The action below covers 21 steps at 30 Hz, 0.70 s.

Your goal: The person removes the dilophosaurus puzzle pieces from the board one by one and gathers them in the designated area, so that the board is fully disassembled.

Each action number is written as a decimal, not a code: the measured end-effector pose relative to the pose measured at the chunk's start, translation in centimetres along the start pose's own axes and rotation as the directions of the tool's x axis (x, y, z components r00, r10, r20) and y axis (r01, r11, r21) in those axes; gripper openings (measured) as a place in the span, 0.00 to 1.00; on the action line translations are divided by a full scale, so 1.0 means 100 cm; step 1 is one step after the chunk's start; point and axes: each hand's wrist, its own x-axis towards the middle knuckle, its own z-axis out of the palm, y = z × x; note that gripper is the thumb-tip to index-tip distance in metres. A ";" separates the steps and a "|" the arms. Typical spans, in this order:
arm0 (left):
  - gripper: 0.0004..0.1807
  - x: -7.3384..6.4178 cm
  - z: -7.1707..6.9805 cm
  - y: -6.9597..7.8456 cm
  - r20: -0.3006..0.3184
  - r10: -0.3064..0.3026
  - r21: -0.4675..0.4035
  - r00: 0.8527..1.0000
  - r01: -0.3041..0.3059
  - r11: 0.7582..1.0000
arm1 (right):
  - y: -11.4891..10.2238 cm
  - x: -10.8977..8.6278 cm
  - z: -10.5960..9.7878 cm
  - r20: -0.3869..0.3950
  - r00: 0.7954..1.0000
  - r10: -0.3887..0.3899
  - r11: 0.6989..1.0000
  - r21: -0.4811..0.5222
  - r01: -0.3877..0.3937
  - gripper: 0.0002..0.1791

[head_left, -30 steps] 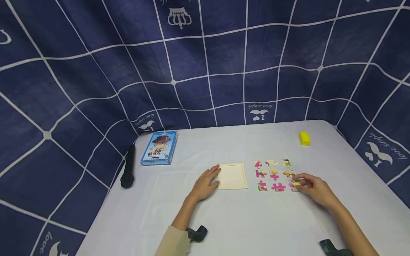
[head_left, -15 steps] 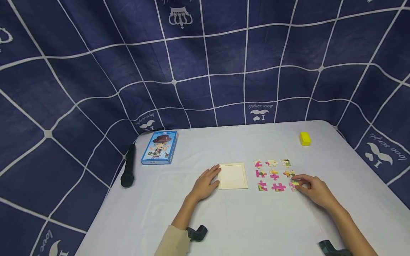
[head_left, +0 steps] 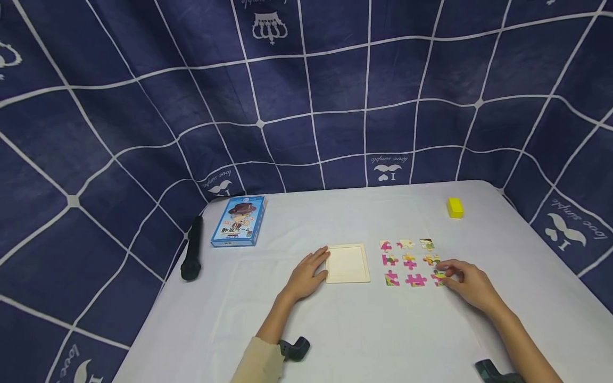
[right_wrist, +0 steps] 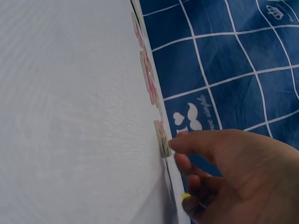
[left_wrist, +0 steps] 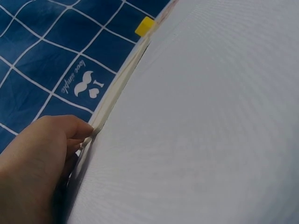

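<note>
In the head view, my left hand (head_left: pixel 306 274) rests with extended fingers along the left edge of a square, cream puzzle frame (head_left: pixel 348 264), fingertips at its upper left corner. To the frame's right, several pink, yellow and green jigsaw pieces (head_left: pixel 416 280) lie spaced out in three rows. My right hand (head_left: pixel 471 282) pinches the puzzle piece (head_left: pixel 438 279) at the near right corner with bent thumb and fingers, partly hiding it. In the right wrist view, the thumb tip meets that puzzle piece (right_wrist: pixel 161 139) low at the white tabletop.
A yellow block (head_left: pixel 455 207) stands at the back right. At the back left lies a blue card-game box (head_left: pixel 238 221), with a black microphone (head_left: pixel 191 250) beside it. A white cloth covers the table (head_left: pixel 373 340), and a dark blue checked curtain (head_left: pixel 335 106) hangs behind.
The near right puzzle piece shifts and turns slightly at my right fingertips, while that hand stays nearly in place. My left hand and the frame keep still.
</note>
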 end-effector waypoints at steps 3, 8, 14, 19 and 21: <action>0.28 0.001 -0.001 -0.001 0.013 -0.023 -0.033 1.000 0.024 0.999 | -0.006 0.001 -0.005 -0.041 0.999 0.003 1.000 0.007 -0.002 0.15; 0.28 0.000 -0.011 0.001 0.030 -0.110 -0.191 0.994 0.113 0.975 | -0.007 0.006 -0.021 -0.105 0.994 -0.021 1.000 0.007 0.022 0.12; 0.25 0.000 -0.052 0.005 -0.082 -0.231 -0.291 0.970 0.198 0.936 | 0.002 0.026 -0.052 -0.254 0.967 0.018 0.998 -0.045 -0.031 0.13; 0.23 0.005 -0.112 0.012 -0.317 -0.325 -0.242 0.891 0.256 0.936 | -0.043 0.047 -0.096 -0.402 0.915 0.026 0.997 -0.062 -0.056 0.14; 0.23 0.007 -0.134 0.018 -0.439 -0.361 -0.192 0.823 0.307 0.932 | -0.060 0.056 -0.107 -0.487 0.873 -0.003 0.996 -0.084 -0.043 0.13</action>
